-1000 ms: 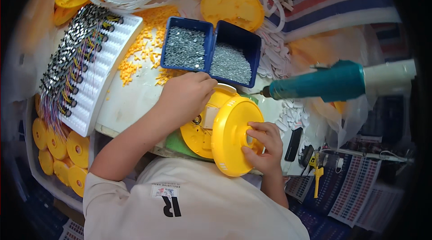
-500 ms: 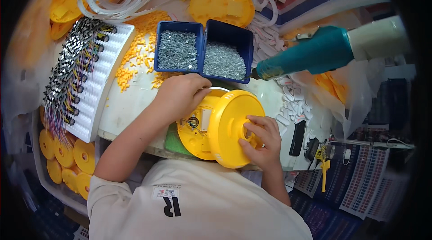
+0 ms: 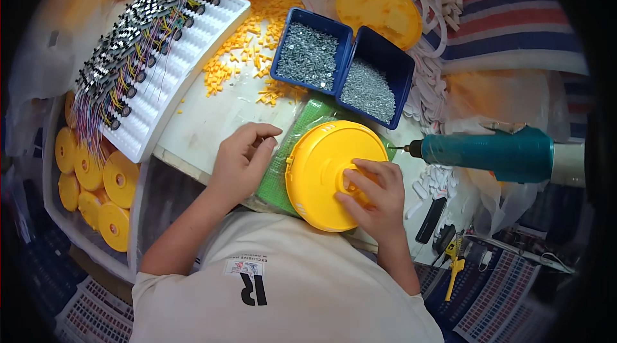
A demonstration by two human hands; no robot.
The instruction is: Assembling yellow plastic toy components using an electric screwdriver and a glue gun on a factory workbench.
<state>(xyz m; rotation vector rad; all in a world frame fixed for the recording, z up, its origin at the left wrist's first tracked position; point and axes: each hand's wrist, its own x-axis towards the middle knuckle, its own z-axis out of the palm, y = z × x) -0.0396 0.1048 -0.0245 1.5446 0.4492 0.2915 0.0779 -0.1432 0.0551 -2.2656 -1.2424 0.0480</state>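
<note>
A round yellow plastic housing (image 3: pixel 316 179) lies with its domed cover upward on a green mat (image 3: pixel 277 172) at the front of the table. My right hand (image 3: pixel 380 200) pinches the raised hub at the middle of this cover, thumb on the near side and fingers on the far side. To the left of the housing, my left hand (image 3: pixel 238 160) hovers at the mat's edge. It is apart from the housing and holds nothing, its fingers loosely bent and apart. The inside of the housing is hidden under the cover.
Two blue bins (image 3: pixel 308 52) of small metal screws stand behind the housing. A teal power screwdriver (image 3: pixel 485 152) points its bit at the housing from the right. At left are a white tray (image 3: pixel 186 63) of wired parts and a crate of yellow discs (image 3: pixel 119 179). Small yellow pieces (image 3: pixel 222 76) lie scattered.
The cover, which stood tilted over the open base with a circuit inside, now lies flat over it. My left hand has let go of the white-edged rim and drawn back left.
</note>
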